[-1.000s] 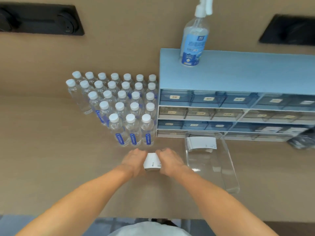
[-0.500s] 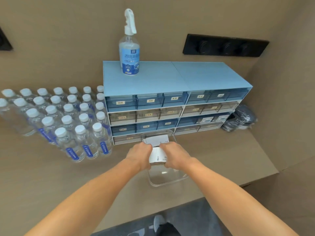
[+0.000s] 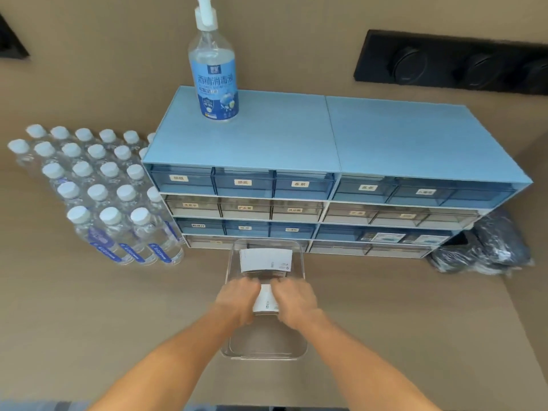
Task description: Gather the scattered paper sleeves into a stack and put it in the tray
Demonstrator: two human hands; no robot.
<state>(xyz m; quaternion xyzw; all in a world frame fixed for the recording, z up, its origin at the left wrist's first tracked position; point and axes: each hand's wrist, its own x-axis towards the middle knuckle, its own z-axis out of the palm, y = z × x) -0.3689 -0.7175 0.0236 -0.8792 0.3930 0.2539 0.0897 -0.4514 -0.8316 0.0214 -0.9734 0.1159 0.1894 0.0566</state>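
A stack of white paper sleeves [image 3: 266,299] is squeezed between my left hand [image 3: 237,298] and my right hand [image 3: 293,301], one hand on each end. Both hands hold it over the middle of a clear plastic tray [image 3: 264,351] on the tan counter. Whether the stack touches the tray floor is hidden by my hands. Another stack of white sleeves [image 3: 265,260] lies at the tray's far end, just beyond my fingers.
A blue drawer cabinet [image 3: 326,179] stands right behind the tray, with a spray bottle [image 3: 216,72] on top. Several water bottles [image 3: 98,197] crowd the counter at left. A dark plastic bag [image 3: 486,250] lies at right. Walls close off the back and right.
Both hands carried the stack from the counter left of the tray rightward and over the tray, then lowered it toward the tray's middle. My view swung right with them.
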